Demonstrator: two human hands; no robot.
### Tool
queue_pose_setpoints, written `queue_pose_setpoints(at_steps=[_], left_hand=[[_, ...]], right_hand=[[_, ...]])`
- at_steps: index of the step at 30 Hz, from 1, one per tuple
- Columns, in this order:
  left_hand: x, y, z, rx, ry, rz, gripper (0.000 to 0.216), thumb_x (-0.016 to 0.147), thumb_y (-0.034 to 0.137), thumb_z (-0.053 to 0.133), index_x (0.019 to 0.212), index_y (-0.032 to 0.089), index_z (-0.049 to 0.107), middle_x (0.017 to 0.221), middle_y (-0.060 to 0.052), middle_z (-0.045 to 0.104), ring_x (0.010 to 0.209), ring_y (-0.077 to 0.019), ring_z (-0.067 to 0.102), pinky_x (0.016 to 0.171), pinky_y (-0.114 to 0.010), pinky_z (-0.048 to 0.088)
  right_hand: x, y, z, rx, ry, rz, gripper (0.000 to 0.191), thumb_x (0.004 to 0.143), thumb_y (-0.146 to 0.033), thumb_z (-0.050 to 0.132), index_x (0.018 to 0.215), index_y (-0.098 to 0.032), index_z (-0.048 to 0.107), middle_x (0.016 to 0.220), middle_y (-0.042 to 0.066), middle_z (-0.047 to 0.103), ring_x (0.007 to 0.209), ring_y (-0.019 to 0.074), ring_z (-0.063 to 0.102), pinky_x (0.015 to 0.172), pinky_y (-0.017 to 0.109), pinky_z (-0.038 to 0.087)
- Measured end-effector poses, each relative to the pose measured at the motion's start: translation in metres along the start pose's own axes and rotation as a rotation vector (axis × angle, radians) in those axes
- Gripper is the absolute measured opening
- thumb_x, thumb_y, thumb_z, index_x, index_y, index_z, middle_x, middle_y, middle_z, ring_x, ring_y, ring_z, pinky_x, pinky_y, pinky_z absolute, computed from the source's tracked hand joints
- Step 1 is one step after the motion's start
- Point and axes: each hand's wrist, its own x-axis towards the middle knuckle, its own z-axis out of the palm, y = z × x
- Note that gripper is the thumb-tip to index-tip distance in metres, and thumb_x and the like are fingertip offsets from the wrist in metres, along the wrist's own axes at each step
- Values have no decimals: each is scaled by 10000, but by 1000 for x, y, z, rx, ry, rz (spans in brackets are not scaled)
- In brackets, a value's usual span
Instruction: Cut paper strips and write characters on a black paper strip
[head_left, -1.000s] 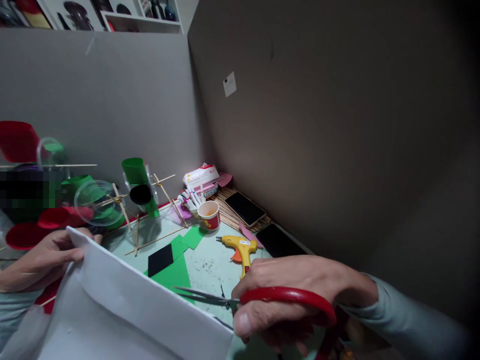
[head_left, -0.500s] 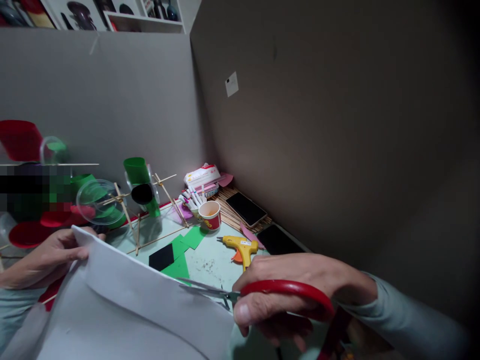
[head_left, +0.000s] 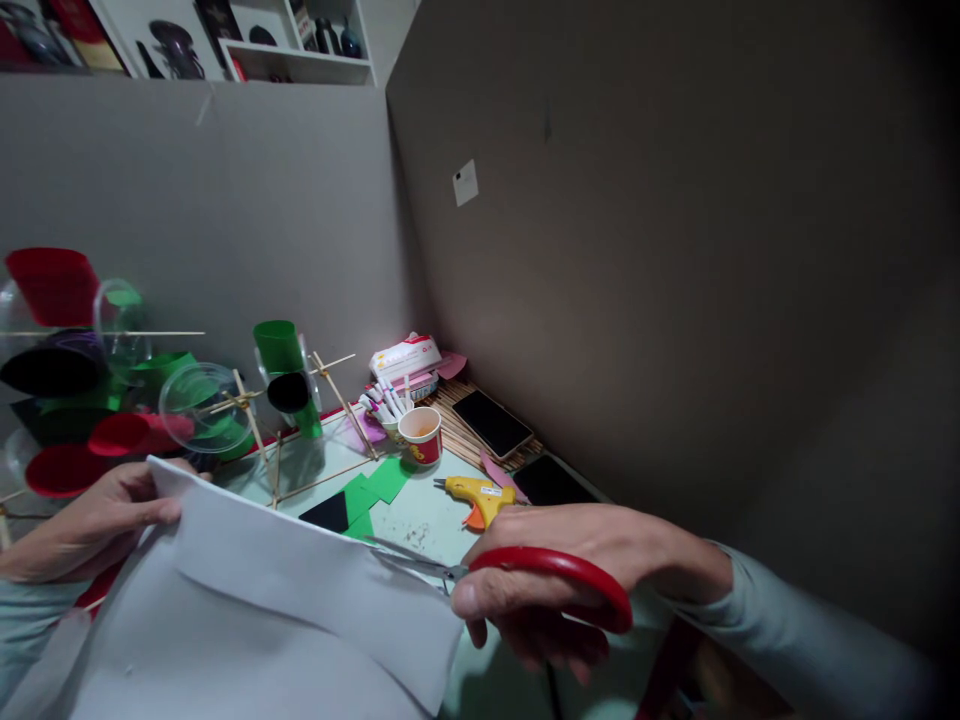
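A white sheet (head_left: 247, 610), thick like foam board or card, fills the lower left of the view, with a curved slit or fold line across it. My left hand (head_left: 97, 520) pinches its upper left corner between thumb and fingers. In my right hand (head_left: 555, 580) is a pair of red-handled scissors (head_left: 551, 563), fingers through the loops. The blades lie at the sheet's upper right edge, slightly apart, pointing left. A yellow glue gun (head_left: 476, 495) lies on the table just beyond my right hand, its handle partly hidden.
Green and black card pieces (head_left: 390, 480) lie mid-table. Behind stand a paper cup (head_left: 421, 435), several markers (head_left: 386, 400) and a tissue pack (head_left: 405, 358). Two phones (head_left: 491, 422) lie near the right wall, one on thin sticks. A stick frame with coloured cups (head_left: 277, 345) stands at left.
The scissors and my right hand have shifted slightly left and up along the sheet's edge. My left hand keeps its pinch on the corner. The camera view has tilted a little.
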Motion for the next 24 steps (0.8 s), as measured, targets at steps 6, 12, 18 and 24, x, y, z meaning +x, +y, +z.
queue_pose_setpoints(at_steps=[6,12,18,24], left_hand=[[4,0,-1,36,-21,-24,510,219,286,986,638,261,697,675,-3,723,654,-207,655,565,-275,565],[9,3,-3,73,-46,-60,476,244,195,944,645,234,692,677,-17,728,628,-250,670,560,-339,583],[-5,5,7,41,-94,-22,448,339,254,955,706,229,700,654,10,709,590,-202,639,531,-279,533],[-14,11,22,65,-149,-3,392,410,283,927,712,217,685,665,1,721,582,-212,649,531,-288,522]], right_hand=[[-5,5,5,120,61,30,434,968,-526,543,863,-130,686,627,-4,583,434,60,514,431,139,432],[-6,7,7,173,57,-11,350,992,-419,510,795,-158,634,644,-9,573,445,54,493,452,141,437],[2,2,-3,122,-33,18,471,972,-547,494,686,-182,577,587,-21,568,414,66,514,427,149,447],[20,4,-8,32,-90,46,522,891,-642,586,641,-185,590,543,-20,588,381,88,525,397,167,442]])
